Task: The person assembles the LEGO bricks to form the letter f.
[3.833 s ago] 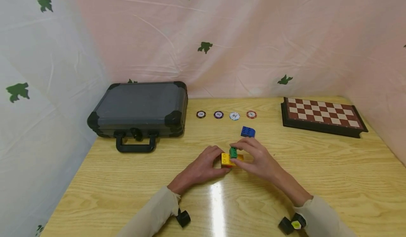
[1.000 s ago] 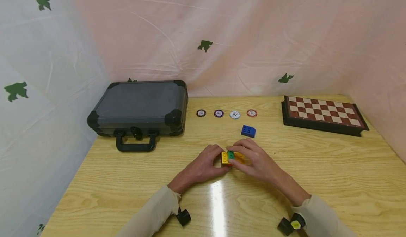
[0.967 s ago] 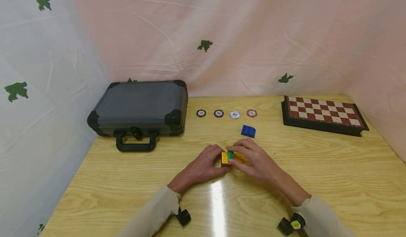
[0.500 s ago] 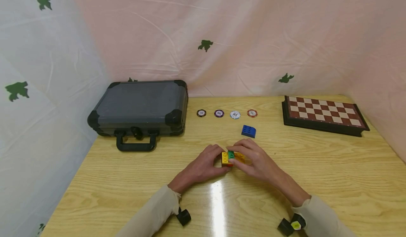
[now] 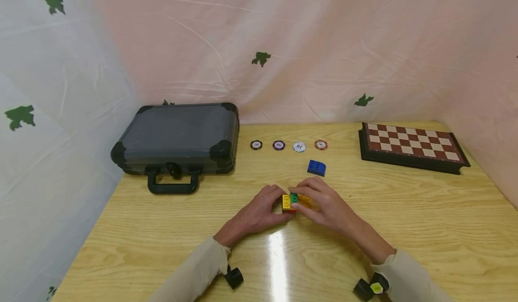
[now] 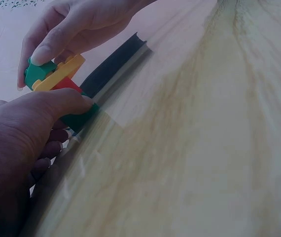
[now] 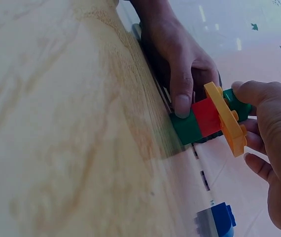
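A small stack of toy building bricks stands on the table between my hands. At its base is a green brick (image 7: 186, 129), with a red brick (image 7: 207, 117) above it. Across the red one lies a longer yellow brick (image 5: 286, 202), its studs showing at both ends. On top sits a small green brick (image 5: 294, 198). My left hand (image 5: 259, 210) grips the stack low down, thumb on the near side against the base brick. Thumb and fingers of my right hand (image 5: 329, 205) pinch the top green brick. A blue brick (image 5: 316, 167) with a rounded end lies just behind the right hand.
Several poker chips, among them a red one (image 5: 321, 145), lie in a row toward the back. A dark grey case (image 5: 182, 131) with a handle stands at the back left. At the back right is a checkered board box (image 5: 413, 147). A curtain (image 5: 283, 91) hangs behind the table.
Since the oldest frame, my right hand has lowered the small green brick, tilted above the yellow one then, onto its studs. Over the last second both hands have stayed almost still.
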### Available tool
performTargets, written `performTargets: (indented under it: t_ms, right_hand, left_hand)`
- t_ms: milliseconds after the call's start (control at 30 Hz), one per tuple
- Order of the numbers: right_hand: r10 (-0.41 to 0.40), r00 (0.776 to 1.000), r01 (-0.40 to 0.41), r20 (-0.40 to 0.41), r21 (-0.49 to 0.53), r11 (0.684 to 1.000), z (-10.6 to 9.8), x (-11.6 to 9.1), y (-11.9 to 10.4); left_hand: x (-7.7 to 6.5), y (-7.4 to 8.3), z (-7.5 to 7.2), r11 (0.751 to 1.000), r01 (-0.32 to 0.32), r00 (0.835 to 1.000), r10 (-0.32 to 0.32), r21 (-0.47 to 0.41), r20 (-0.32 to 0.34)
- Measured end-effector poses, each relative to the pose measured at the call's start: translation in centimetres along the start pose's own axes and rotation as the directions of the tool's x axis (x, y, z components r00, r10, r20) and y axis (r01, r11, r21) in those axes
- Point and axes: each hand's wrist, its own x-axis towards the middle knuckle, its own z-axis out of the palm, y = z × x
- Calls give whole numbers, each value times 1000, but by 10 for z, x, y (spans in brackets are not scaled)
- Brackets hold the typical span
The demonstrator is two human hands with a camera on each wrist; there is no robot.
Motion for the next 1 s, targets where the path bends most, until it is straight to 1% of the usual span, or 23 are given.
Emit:
performTargets:
  t_ms: [200, 400, 633, 800, 1000]
  right_hand:
    - [11, 1000, -11, 5, 1, 1000, 0, 0, 0]
    - [5, 1000, -5, 2, 12, 1000, 0, -1, 1]
    - [11, 1000, -11, 5, 31, 999, 2, -2, 1]
    - [-5, 1000, 5, 1, 32, 999, 1, -1, 1]
    - [-41, 999, 42, -17, 16, 999, 0, -1, 2]
  left_hand:
    - [1, 0, 0, 1000, 6, 1000, -6, -4, 2]
    - [0, 1, 0, 1000, 11, 1000, -11, -11, 6]
    - [0, 0, 0, 1000, 7, 1000, -7, -14, 7]
    - [0, 0, 0, 1000, 6, 1000, -6, -20, 6]
    - [0, 0, 0, 1000, 3, 1000, -3, -22, 2]
